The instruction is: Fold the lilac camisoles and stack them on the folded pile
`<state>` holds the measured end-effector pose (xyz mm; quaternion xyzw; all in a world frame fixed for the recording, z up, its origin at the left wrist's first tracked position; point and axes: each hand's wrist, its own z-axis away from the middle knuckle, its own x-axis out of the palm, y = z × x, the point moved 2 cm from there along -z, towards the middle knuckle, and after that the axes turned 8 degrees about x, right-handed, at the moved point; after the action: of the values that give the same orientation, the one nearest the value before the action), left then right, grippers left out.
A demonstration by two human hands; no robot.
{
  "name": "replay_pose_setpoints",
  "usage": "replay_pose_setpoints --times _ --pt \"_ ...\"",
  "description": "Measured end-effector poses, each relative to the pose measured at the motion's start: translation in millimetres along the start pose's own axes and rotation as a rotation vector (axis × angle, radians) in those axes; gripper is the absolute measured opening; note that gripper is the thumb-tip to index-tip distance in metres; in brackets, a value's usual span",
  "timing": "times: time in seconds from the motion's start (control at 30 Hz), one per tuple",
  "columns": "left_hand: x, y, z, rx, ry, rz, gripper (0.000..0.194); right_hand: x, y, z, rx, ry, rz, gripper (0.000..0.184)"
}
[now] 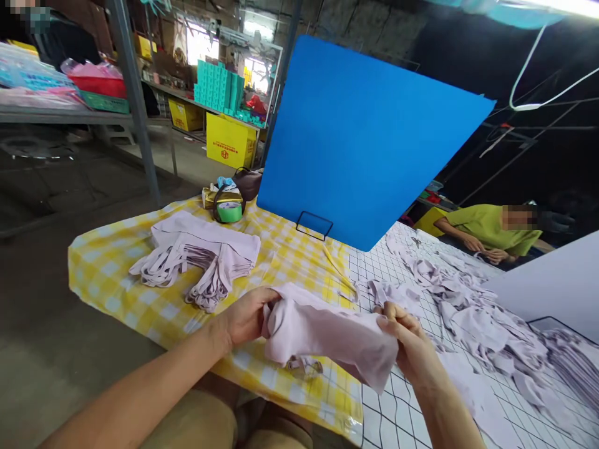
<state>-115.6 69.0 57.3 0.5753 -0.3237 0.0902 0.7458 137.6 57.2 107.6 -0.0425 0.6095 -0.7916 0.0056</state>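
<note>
A pale lilac cloth garment [330, 333] is stretched between my two hands above the table's near edge. My left hand [250, 315] is closed on its left end, with the thumb on top and the fingers partly hidden in the cloth. At the other end, my right hand [406, 330] pinches the upper corner between thumb and fingers. Under the garment, a small strap piece with buckle-like parts [305, 366] shows. To the left lies a neat stack of matching lilac garments [206, 240], their looped straps hanging toward me.
A yellow checked cloth [112, 249] covers the table's left part; white grid-patterned cloth [397, 405] covers the right. Loose lilac garments [482, 324] spread there. A blue panel [365, 137] stands behind, beside green tape [229, 212]. A person in a yellow-green shirt [482, 221] works at far right.
</note>
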Motion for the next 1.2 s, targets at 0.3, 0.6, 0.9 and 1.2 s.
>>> replay_pose_setpoints --times 0.3,0.6,0.9,1.2 --pt "7.0 44.0 38.3 -0.204 -0.959 -0.449 0.032 -19.6 -19.9 27.9 0.064 -0.131 0.337 0.033" --pt "8.0 63.2 31.6 -0.252 -0.973 -0.564 0.023 -40.2 -18.6 6.6 -0.125 0.174 0.067 0.033" --pt "46.7 12.2 20.7 -0.128 -0.517 -0.012 0.025 10.8 13.4 3.2 -0.116 0.065 0.511 0.029" --pt "56.5 -6.7 14.4 -0.373 -0.454 0.003 0.032 61.2 -8.2 27.2 0.058 -0.443 0.442 0.032"
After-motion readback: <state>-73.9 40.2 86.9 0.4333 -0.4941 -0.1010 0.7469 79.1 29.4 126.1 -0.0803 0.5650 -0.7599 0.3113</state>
